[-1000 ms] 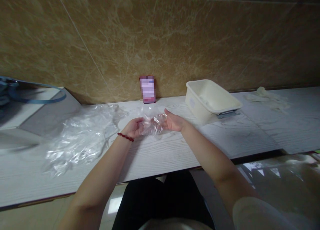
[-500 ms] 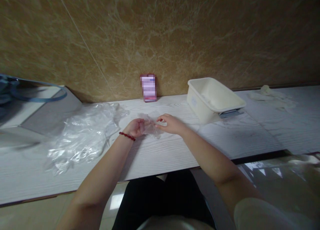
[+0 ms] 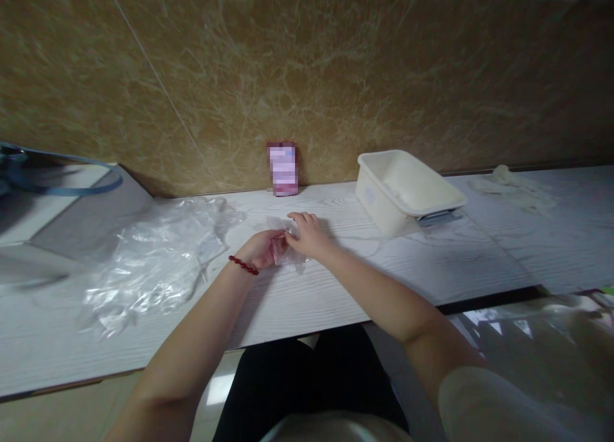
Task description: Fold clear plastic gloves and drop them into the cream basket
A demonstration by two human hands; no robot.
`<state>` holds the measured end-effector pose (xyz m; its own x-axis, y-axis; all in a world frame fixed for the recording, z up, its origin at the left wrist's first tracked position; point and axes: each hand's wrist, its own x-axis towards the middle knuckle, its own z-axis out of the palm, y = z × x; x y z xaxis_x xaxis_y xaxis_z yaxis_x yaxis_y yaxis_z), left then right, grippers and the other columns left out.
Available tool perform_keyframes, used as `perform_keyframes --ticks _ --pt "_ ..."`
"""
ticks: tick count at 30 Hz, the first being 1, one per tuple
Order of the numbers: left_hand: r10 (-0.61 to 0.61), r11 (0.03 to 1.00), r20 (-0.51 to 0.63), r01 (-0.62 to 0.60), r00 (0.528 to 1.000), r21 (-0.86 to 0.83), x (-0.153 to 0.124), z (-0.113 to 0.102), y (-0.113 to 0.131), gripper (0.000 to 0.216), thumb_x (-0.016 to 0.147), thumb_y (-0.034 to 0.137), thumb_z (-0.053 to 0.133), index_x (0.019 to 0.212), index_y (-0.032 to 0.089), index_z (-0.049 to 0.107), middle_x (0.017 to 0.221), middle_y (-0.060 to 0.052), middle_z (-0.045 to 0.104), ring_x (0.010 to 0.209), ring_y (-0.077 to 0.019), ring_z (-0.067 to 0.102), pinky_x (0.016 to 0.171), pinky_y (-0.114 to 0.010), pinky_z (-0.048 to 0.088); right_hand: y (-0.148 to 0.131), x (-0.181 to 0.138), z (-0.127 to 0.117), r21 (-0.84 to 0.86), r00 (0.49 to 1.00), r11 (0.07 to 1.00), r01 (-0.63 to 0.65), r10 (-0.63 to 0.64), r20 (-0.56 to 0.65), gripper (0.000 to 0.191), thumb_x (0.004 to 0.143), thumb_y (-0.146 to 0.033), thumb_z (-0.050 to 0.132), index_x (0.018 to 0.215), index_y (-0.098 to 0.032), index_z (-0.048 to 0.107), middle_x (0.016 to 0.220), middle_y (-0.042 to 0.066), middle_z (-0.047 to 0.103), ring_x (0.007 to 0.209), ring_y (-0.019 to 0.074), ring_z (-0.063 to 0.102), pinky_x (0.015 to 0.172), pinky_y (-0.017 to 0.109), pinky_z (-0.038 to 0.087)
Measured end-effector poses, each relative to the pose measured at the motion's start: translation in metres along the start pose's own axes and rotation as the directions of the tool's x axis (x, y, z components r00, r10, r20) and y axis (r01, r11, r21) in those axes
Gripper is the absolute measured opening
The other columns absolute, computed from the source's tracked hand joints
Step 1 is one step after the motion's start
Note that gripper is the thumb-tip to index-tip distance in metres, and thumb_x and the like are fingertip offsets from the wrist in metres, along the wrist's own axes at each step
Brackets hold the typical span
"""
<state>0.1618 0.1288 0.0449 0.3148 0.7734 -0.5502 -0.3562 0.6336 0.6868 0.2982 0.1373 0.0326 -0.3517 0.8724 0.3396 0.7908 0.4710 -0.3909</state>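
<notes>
Over the middle of the white wood-grain tabletop [image 3: 297, 307], a small clear plastic bag [image 3: 290, 256] is between my two hands. My left hand [image 3: 265, 249], with a red bead bracelet at the wrist, is closed on the bag's left side. My right hand [image 3: 307, 236] reaches over from the right, its thumb and fingers pinching the bag's upper part close to the left fingertips. Whatever lies inside the bag is too blurred to make out. A large crumpled heap of clear plastic bags [image 3: 153, 263] lies left of my left hand.
A cream plastic bin [image 3: 384, 202] stands to the right, near the wall. A phone [image 3: 284, 169], its screen pixelated, leans upright on the marbled wall. Pale crumpled gloves [image 3: 515, 187] lie far right. At far left is a grey-white box [image 3: 91, 212] with a blue strap.
My right hand has moved left onto the small bag, closing the gap to my left hand. The left hand keeps its hold. The view has shifted slightly.
</notes>
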Motion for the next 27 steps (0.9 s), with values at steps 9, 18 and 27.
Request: perform_keyframes --ticks 9,18,27 --pt "-0.003 0.999 -0.009 0.002 1.0 -0.039 0.0 0.002 0.001 0.028 0.084 0.014 0.031 0.073 0.011 0.056 0.058 -0.005 0.061 0.052 -0.0139 0.059 0.056 -0.025 0.048 -0.003 0.03 0.009 -0.073 0.997 0.994 -0.082 0.083 0.004 0.041 0.076 -0.026 0.049 0.116 -0.02 0.043 0.103 0.006 0.058 0.097 0.0213 0.048 0.083 0.034 0.035" --pt "-0.017 0.996 -0.035 0.013 0.999 -0.09 0.006 -0.017 0.007 0.016 0.079 0.013 0.037 0.081 0.011 0.053 0.074 -0.011 0.064 0.068 -0.0216 0.064 0.058 -0.032 0.051 0.033 0.045 0.001 -0.037 0.979 0.98 -0.197 0.195 -0.066 0.036 0.075 -0.022 0.051 0.11 -0.016 0.049 0.103 0.01 0.058 0.096 0.0198 0.051 0.084 0.032 0.036" --pt "0.035 0.984 0.15 -0.008 0.988 -0.177 0.003 -0.027 0.016 0.035 0.079 0.015 0.035 0.111 0.02 0.048 0.085 -0.011 0.065 0.075 -0.0263 0.064 0.067 -0.051 0.048 0.025 0.002 -0.004 0.263 0.898 0.955 -0.138 0.009 0.441 0.027 0.074 -0.037 0.055 0.09 -0.016 0.064 0.079 0.003 0.063 0.067 0.0116 0.053 0.061 0.021 0.038"
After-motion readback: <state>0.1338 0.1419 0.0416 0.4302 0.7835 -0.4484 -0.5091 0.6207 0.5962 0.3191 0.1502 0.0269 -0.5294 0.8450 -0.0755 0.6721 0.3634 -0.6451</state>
